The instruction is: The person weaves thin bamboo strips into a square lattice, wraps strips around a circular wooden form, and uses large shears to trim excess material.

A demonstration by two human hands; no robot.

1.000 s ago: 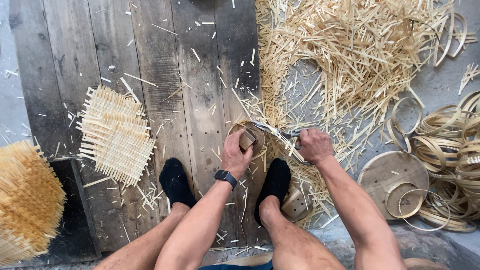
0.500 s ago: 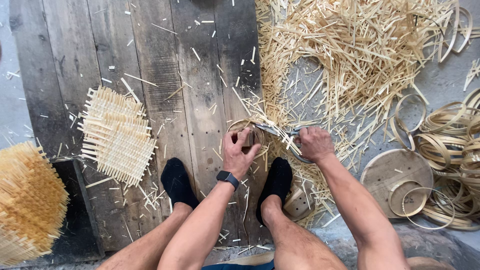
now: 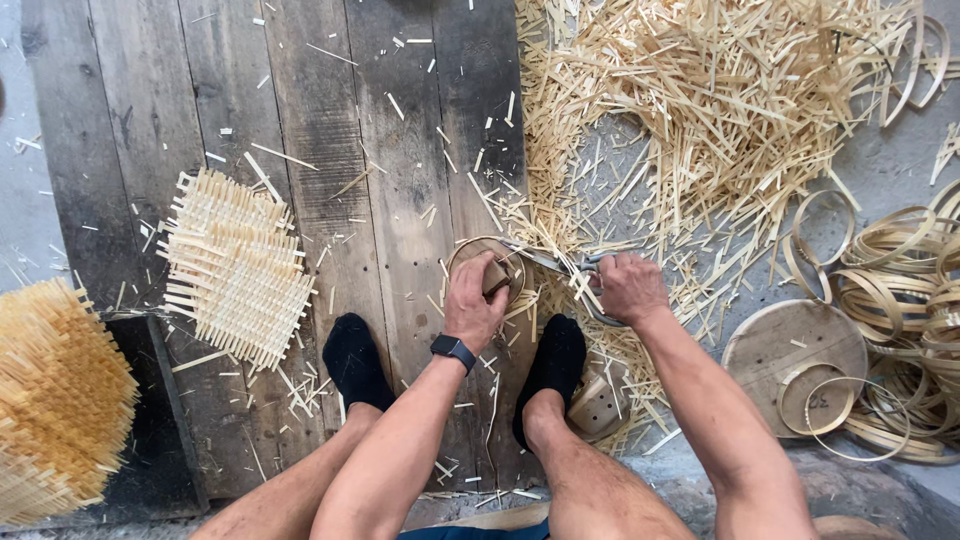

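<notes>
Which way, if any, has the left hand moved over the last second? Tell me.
No. The left hand stays on the bamboo hoop, over the same dark plank beside the strip pile.

Floor: weathered plank platform on grey concrete, daylight.
Dark wooden planks [image 3: 300,130], worn and scratched, littered with pale slivers; grey concrete floor [image 3: 890,160] to the right and far left; even, soft light, faint shadows.
</notes>
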